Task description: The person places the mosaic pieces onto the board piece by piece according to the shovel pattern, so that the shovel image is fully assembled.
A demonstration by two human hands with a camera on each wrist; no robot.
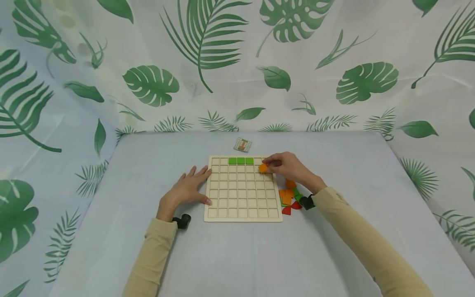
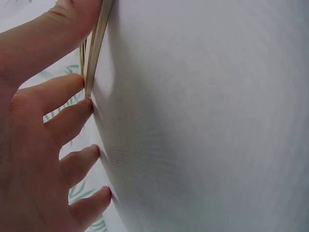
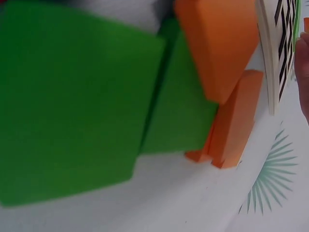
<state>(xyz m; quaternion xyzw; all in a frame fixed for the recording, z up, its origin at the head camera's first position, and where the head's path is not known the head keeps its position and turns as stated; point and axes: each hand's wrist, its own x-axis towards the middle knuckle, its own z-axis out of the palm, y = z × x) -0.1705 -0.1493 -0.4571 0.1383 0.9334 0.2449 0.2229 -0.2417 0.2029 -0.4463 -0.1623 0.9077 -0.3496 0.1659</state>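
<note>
A pale wooden grid board (image 1: 243, 192) lies on the table, with three green square tiles (image 1: 241, 161) side by side in its far row. My right hand (image 1: 288, 166) pinches an orange tile (image 1: 262, 168) over the board's far right corner; whether the tile touches the board I cannot tell. Along the board's left edge rests my left hand (image 1: 188, 187), fingers spread. In the left wrist view its thumb and some fingertips meet the board's side (image 2: 96, 48). Only a sliver of the right hand (image 3: 302, 72) shows in the right wrist view.
Right of the board, under the right forearm, lies a loose pile of orange tiles (image 1: 287, 196), green tiles (image 1: 298, 194) and red pieces (image 1: 287, 210). A small printed card (image 1: 243, 144) lies beyond the board's far edge. Leaf-patterned cloth (image 1: 230, 95) stands behind the table.
</note>
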